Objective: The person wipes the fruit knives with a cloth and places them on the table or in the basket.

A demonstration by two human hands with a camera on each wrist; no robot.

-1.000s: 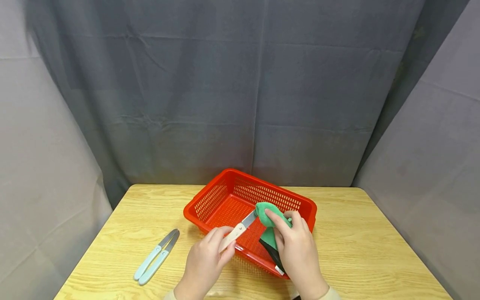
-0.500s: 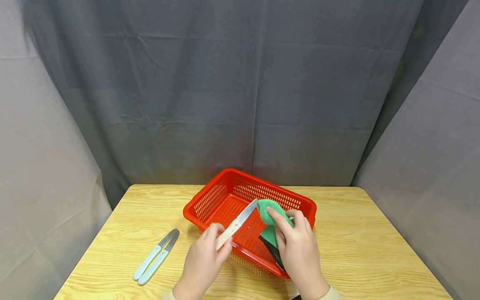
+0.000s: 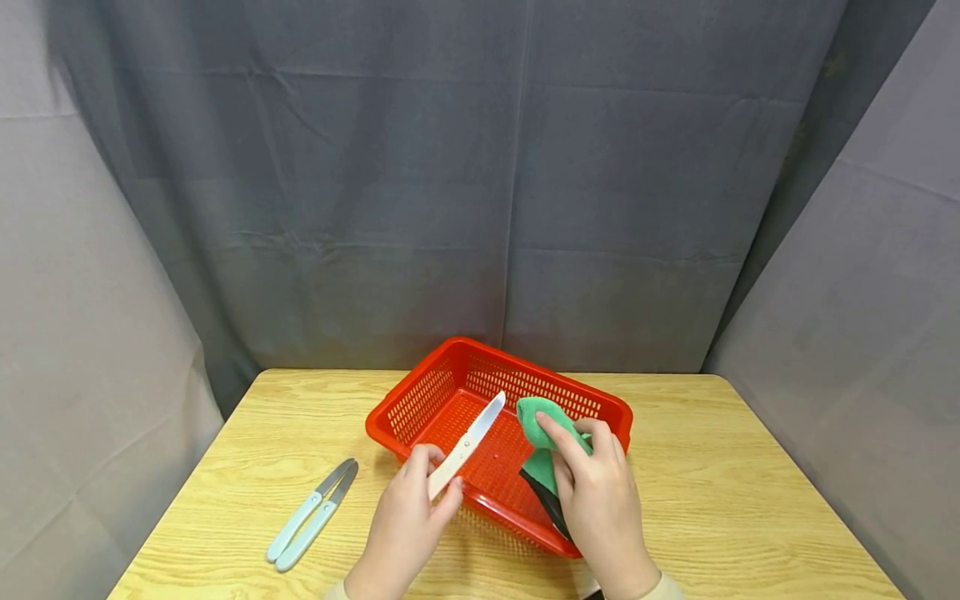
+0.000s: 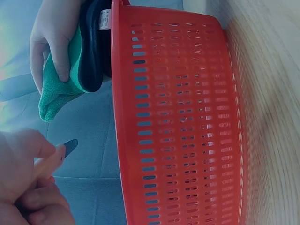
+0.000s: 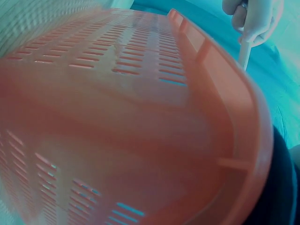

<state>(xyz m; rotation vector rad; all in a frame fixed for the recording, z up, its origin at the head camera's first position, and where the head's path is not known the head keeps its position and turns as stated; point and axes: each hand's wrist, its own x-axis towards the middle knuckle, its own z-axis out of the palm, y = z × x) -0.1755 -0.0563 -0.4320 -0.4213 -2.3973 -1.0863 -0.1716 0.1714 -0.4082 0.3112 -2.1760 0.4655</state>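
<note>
My left hand (image 3: 405, 521) grips a table knife (image 3: 467, 444) by its cream handle, with the bare blade tilted up over the red basket (image 3: 525, 365). A folded green cloth (image 3: 542, 423) with a dark edge is pinched in my right hand (image 3: 597, 504), just right of the blade tip and apart from it. The left wrist view shows the cloth (image 4: 61, 91) hanging beside the basket rim (image 4: 119, 117), a white label on its dark part. In the right wrist view, the basket wall (image 5: 117, 112) fills most of the picture, and the cloth's green part is hidden.
Two knives with pale blue handles (image 3: 311, 517) lie side by side on the wooden table (image 3: 720, 492), left of the basket. Grey curtain (image 3: 375, 208) hangs behind the table, with lighter cloth at both sides.
The blade has come out of the green cloth. My left hand has drawn the knife left and turned it more upright, while the right hand has stayed nearly still with the cloth.
</note>
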